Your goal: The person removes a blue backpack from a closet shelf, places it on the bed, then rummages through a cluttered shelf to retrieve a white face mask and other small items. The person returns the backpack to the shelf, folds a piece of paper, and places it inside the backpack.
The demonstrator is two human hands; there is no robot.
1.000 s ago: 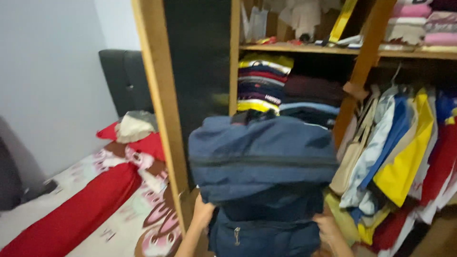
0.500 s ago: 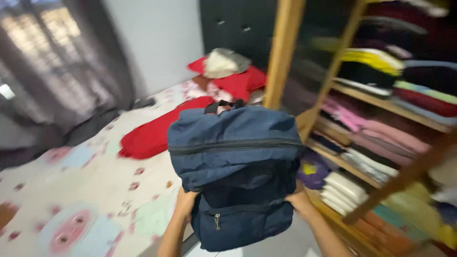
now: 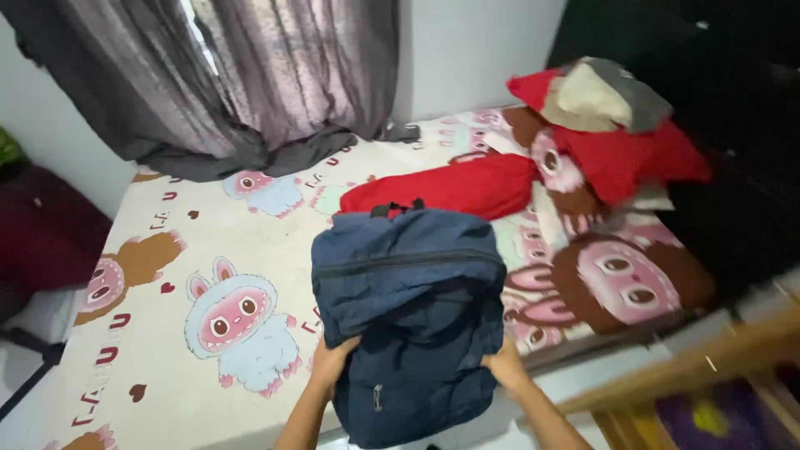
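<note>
Backpack (image 3: 408,312), navy and slack, hangs over the near edge of the bed (image 3: 167,250), clamped at its sides by the left hand (image 3: 332,362) and right hand (image 3: 505,368); its limp top could flop or slip. Left lies open sheet; the red bolster (image 3: 442,187) crowds just beyond, and a wooden frame (image 3: 692,358) stands near right.

Navy-blue fabric backpack (image 3: 408,308); cream bedsheet (image 3: 183,250) printed with pink, pale-blue and brown cartoon creatures; solid red bolster (image 3: 450,187) and red pillows (image 3: 633,158); grey-mauve curtains (image 3: 250,75); beige-and-grey folded cloth (image 3: 604,96).
</note>
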